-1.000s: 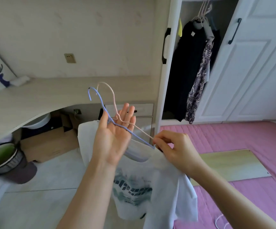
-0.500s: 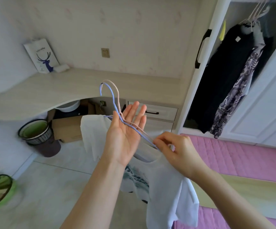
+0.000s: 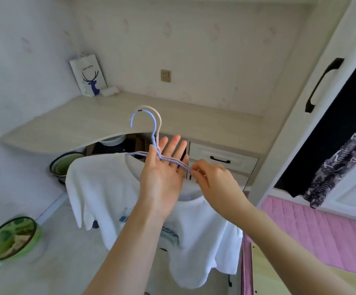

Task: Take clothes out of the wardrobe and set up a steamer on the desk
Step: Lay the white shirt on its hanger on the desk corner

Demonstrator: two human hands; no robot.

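A white printed T-shirt (image 3: 100, 188) hangs from a blue hanger (image 3: 143, 122) that lies against a pale pink hanger (image 3: 159, 118). My left hand (image 3: 164, 173) is raised palm up with straight fingers, and the hangers' necks rest across it. To its right, my right hand (image 3: 211, 177) pinches the hangers' right arm at the shirt's shoulder. Behind them runs the pale wooden desk (image 3: 87, 122). The open wardrobe (image 3: 330, 145) at the right holds dark clothes (image 3: 343, 133) on a rail. No steamer is in view.
A white paper bag with a deer print (image 3: 88, 77) leans on the desk's far corner. A wall socket (image 3: 165, 76) sits above the desk. Drawers (image 3: 221, 159), a basin (image 3: 66, 165) and boxes lie under it. A green bin (image 3: 11, 239) stands at lower left, a pink mat (image 3: 322, 231) at right.
The view has swung left and closer to the desk, pushing the wardrobe to the right edge. Both hands keep the same hold on the hangers and shirt.
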